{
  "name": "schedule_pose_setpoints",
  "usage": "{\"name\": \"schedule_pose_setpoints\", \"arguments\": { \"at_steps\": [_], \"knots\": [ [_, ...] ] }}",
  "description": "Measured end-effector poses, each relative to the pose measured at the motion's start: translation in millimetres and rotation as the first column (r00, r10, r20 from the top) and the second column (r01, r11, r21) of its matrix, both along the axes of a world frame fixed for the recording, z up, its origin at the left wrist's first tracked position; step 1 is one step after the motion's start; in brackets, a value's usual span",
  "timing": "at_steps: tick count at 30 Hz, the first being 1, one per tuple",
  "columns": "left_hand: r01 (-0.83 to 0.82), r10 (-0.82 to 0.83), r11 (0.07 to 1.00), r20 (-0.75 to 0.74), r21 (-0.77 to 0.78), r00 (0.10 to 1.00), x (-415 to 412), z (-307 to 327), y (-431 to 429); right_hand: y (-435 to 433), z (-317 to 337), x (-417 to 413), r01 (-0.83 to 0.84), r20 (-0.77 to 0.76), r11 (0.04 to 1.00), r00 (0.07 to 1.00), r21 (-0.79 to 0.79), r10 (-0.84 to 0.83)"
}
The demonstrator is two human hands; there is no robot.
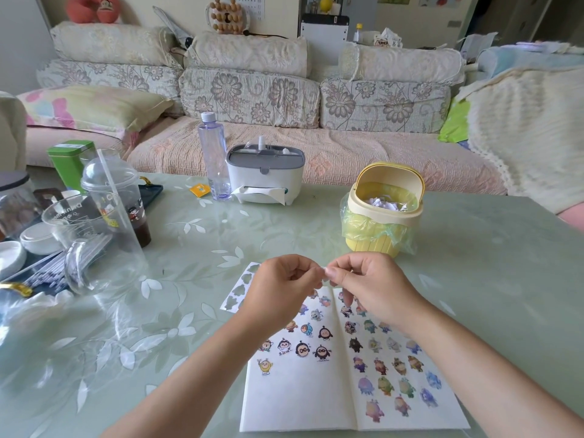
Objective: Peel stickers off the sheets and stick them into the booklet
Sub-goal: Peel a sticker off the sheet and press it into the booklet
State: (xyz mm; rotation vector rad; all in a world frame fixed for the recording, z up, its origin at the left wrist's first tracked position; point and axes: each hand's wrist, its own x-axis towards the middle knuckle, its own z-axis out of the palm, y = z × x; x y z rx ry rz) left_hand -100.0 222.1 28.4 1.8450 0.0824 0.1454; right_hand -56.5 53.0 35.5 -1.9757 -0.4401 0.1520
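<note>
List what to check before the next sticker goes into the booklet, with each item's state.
Booklet lies open and flat: ok.
Bare room low on its left page: ok.
Left hand and right hand both pinch a small pale piece above the booklet: ok.
That piece is a peeled sticker, not backing: cannot tell.
Sticker sheet beside the booklet has stickers to peel; visible part shows only empty cut-outs: not ok.
Bin stands open for scraps: ok.
</note>
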Motion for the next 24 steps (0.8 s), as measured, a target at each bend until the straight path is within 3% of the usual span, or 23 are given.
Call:
{"name": "schedule_pose_setpoints", "arguments": {
  "at_steps": [4,13,24],
  "knots": [
    [0.045,-0.045,0.999,-0.042,0.003,0.998,0.5,4.1,4.1,-4.8,1.5,1.8,-0.045,-0.091,0.998,0.995,0.054,0.049],
    [0.096,-0.097,0.995,-0.098,-0.013,0.991,-2.1,6.3,5.2,-5.3,3.4,-4.5,-0.038,0.054,0.998,0.998,-0.052,0.04],
    [-0.005,0.001,0.997,-0.045,-0.076,0.999,-4.2,5.6,-1.8,4.0,1.5,-11.6,0.022,0.134,0.995,0.991,-0.098,-0.008]
  ]
}}
